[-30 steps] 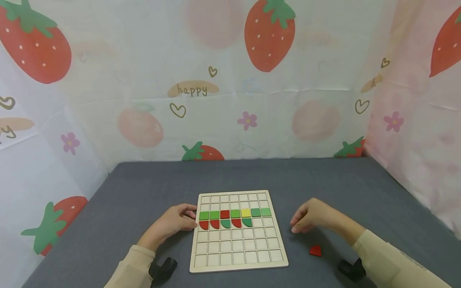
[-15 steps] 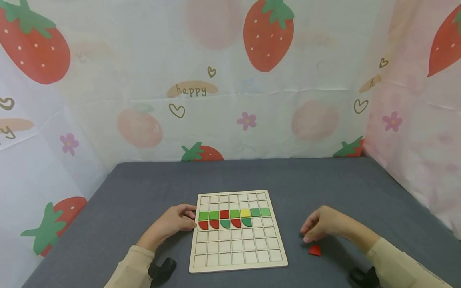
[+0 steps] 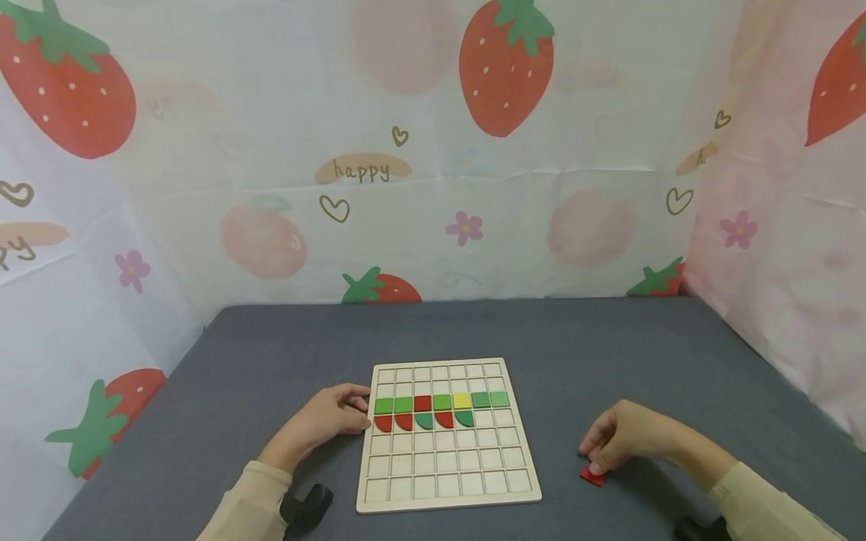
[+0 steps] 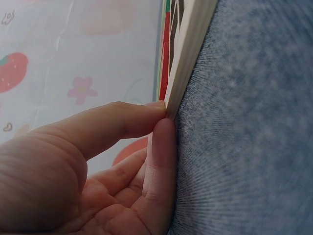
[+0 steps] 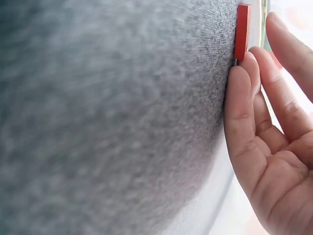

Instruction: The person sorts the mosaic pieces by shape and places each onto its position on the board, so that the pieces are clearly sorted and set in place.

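A light wooden grid board (image 3: 449,481) lies on the dark grey tabletop. One row bears green, red and yellow squares (image 3: 461,400). Quarter-round red and green pieces (image 3: 423,421) sit in the row below. My left hand (image 3: 331,412) rests against the board's left edge; its thumb and a finger touch the side, as the left wrist view also shows. To the right of the board, my right hand (image 3: 622,436) reaches down to a small red piece (image 3: 592,476). Fingertips partly cover it; in the right wrist view they touch its end (image 5: 242,32) without a visible grip.
A strawberry-patterned cloth (image 3: 399,248) hangs behind the tabletop and along both sides. Dark devices (image 3: 307,507) are strapped near each wrist. Many cells of the board, above and below the coloured rows, hold no pieces.
My right hand has moved right and down, away from the board, and now touches the red piece, which sits slightly turned. My left hand and the board keep their places.
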`<act>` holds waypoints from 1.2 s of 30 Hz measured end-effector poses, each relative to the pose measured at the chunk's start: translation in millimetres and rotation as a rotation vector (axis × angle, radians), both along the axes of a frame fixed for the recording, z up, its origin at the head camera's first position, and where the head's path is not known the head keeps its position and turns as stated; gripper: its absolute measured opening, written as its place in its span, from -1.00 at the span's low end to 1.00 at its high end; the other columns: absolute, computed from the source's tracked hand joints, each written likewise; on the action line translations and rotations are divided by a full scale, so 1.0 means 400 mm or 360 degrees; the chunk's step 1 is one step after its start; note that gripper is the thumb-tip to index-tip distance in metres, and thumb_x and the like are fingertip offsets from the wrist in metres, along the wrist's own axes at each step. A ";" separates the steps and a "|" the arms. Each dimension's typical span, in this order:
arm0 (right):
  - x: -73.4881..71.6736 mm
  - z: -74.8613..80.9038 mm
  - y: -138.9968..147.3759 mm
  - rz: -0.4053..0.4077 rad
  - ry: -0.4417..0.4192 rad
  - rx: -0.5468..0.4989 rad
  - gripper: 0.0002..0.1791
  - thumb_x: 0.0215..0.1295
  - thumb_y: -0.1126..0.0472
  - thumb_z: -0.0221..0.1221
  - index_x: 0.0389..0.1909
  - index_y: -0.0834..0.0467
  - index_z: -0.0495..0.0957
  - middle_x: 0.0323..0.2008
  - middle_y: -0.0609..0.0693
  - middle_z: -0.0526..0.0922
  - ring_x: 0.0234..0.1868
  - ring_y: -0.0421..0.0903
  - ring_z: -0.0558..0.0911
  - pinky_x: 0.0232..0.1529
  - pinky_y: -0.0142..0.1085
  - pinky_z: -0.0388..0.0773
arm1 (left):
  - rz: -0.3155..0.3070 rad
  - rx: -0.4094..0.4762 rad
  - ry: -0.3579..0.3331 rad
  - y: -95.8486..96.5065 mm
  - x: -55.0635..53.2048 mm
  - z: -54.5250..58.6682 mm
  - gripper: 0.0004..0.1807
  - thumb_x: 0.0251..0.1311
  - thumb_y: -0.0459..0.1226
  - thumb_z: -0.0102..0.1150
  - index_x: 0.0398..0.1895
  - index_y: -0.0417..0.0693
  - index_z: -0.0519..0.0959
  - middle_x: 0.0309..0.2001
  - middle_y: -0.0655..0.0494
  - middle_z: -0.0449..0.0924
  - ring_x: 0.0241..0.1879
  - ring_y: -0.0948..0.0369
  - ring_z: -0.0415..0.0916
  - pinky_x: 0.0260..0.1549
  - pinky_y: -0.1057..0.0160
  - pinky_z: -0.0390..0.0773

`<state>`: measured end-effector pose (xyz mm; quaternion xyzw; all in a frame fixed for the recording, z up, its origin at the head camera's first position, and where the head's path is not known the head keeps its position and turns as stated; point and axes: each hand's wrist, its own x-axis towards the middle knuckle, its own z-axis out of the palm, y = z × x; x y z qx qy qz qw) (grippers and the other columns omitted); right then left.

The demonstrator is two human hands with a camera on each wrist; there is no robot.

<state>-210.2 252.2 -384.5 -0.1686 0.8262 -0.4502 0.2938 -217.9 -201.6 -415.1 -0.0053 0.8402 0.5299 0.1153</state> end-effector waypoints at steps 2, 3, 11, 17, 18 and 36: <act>0.002 -0.002 0.005 0.0024 0.0010 -0.0016 -0.65 -0.04 0.31 0.50 -0.25 0.45 0.69 -0.43 -0.02 0.74 -0.42 -0.29 0.64 -0.38 -0.44 0.57 | 0.0009 -0.0004 -0.0005 0.000 -0.001 -0.001 -0.36 0.06 -0.45 0.32 0.29 -0.35 0.42 -0.14 -0.06 0.49 -0.22 0.19 0.52 -0.14 0.18 0.64; 0.002 -0.003 0.007 0.0034 0.0014 -0.0021 -0.64 -0.05 0.32 0.50 -0.25 0.45 0.69 -0.43 -0.01 0.74 -0.43 -0.29 0.64 -0.38 -0.44 0.57 | 0.0003 -0.0009 -0.0003 0.000 -0.001 -0.002 -0.36 0.06 -0.45 0.32 0.29 -0.35 0.42 -0.13 -0.06 0.49 -0.22 0.20 0.52 -0.14 0.18 0.64; 0.007 -0.005 0.001 0.0070 0.0053 0.0022 -0.70 -0.11 0.39 0.49 -0.30 0.40 0.71 -0.48 -0.05 0.69 -0.47 -0.27 0.58 -0.42 -0.42 0.52 | -0.0047 -0.0005 0.0040 -0.008 -0.003 -0.004 -0.33 0.06 -0.44 0.31 0.30 -0.41 0.38 -0.12 -0.09 0.48 -0.23 0.22 0.51 -0.15 0.16 0.65; 0.018 -0.003 -0.011 0.0055 0.0154 0.0099 -0.75 -0.18 0.40 0.50 -0.39 0.34 0.72 -0.54 -0.06 0.66 -0.51 -0.25 0.53 -0.47 -0.41 0.49 | -0.0040 -0.0006 0.0034 -0.008 0.002 -0.002 -0.34 0.06 -0.44 0.31 0.30 -0.38 0.39 -0.13 -0.08 0.49 -0.23 0.21 0.51 -0.16 0.18 0.64; 0.020 -0.003 -0.012 0.0051 0.0170 0.0107 -0.76 -0.18 0.40 0.50 -0.40 0.33 0.72 -0.55 -0.06 0.66 -0.51 -0.24 0.52 -0.48 -0.40 0.48 | -0.0037 -0.0008 0.0033 -0.008 0.002 -0.002 -0.34 0.06 -0.44 0.31 0.30 -0.37 0.40 -0.14 -0.07 0.49 -0.23 0.21 0.51 -0.16 0.19 0.63; 0.027 -0.003 -0.049 -0.0110 0.0132 0.0080 -0.81 -0.04 0.37 0.43 -0.37 0.31 0.66 -0.57 -0.07 0.63 -0.49 -0.19 0.63 -0.44 -0.26 0.61 | -0.0040 -0.0006 0.0019 -0.006 0.005 0.002 -0.35 0.08 -0.42 0.30 0.30 -0.34 0.40 -0.15 -0.04 0.49 -0.23 0.21 0.51 -0.18 0.22 0.61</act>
